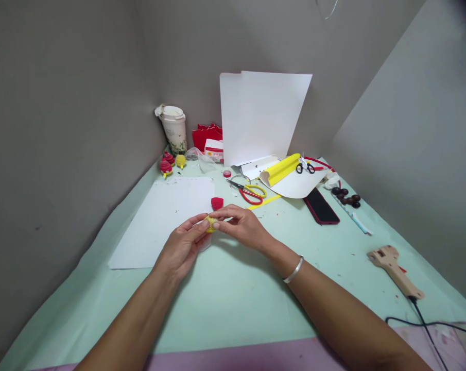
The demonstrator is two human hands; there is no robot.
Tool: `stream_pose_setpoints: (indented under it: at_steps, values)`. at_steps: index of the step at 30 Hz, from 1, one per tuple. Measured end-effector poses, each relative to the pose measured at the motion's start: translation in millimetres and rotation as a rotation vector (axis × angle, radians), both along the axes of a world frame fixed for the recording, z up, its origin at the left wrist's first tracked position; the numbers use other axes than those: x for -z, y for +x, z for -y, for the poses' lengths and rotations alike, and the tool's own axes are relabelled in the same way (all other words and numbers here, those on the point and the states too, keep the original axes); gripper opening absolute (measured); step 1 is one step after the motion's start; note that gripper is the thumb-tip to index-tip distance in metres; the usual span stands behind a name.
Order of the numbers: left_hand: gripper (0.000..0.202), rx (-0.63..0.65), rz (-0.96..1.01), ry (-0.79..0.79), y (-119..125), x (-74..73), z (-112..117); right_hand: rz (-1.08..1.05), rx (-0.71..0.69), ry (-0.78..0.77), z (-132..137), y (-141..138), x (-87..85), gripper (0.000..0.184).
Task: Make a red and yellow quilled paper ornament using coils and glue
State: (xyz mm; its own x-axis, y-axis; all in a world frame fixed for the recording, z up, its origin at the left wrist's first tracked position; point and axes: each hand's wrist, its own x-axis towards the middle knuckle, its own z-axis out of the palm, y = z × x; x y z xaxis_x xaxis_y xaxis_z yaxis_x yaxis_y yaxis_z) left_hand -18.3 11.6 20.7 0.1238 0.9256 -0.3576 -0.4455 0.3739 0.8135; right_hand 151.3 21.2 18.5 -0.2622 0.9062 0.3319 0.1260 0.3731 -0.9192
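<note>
My left hand (182, 248) and right hand (243, 226) both pinch the yellow piece (210, 225) at the sheet's (167, 216) right edge, the red piece (217, 203) just beyond. I seem to be shaping it; the next move calls for light, steady fingertips.

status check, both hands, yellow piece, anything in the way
Left hand and right hand pinching yellow piece. Piece partly covered by the grip. Red piece just beyond, not blocking.
</note>
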Motion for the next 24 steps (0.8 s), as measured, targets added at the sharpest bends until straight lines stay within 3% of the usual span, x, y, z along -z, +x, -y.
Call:
stream_pose_setpoints:
  at_steps: [4,6,8,9,10,12,16,24]
  values:
    - [0.017,-0.030,0.076,-0.035,2.4,0.4,-0.4,0.100,0.035,0.069,-8.4,14.4,-6.1,0.024]
    - [0.015,-0.041,0.128,-0.073,4.6,-0.6,0.5,0.269,0.245,0.136,-19.2,31.6,-6.3,0.026]
    - [0.014,-0.044,0.169,-0.110,6.1,-1.3,1.7,0.560,0.508,0.151,-31.4,50.2,-2.7,0.028]
    - [0.013,-0.043,0.186,-0.129,6.5,-1.5,2.2,0.746,0.559,0.117,-36.8,58.0,0.3,0.030]
    - [0.013,-0.041,0.200,-0.145,6.8,-1.6,2.7,0.916,0.578,0.071,-41.4,64.0,3.5,0.032]
    - [0.013,-0.029,0.218,-0.164,7.0,-1.7,3.4,1.023,0.587,0.031,-47.8,69.7,9.3,0.030]
    - [0.015,-0.015,0.217,-0.164,8.0,-2.0,4.1,1.119,0.600,-0.008,-55.7,66.0,12.2,0.026]
    - [0.016,-0.067,0.174,-0.182,8.6,-2.4,2.5,1.209,0.533,-0.057,-69.9,69.9,-3.4,0.025]
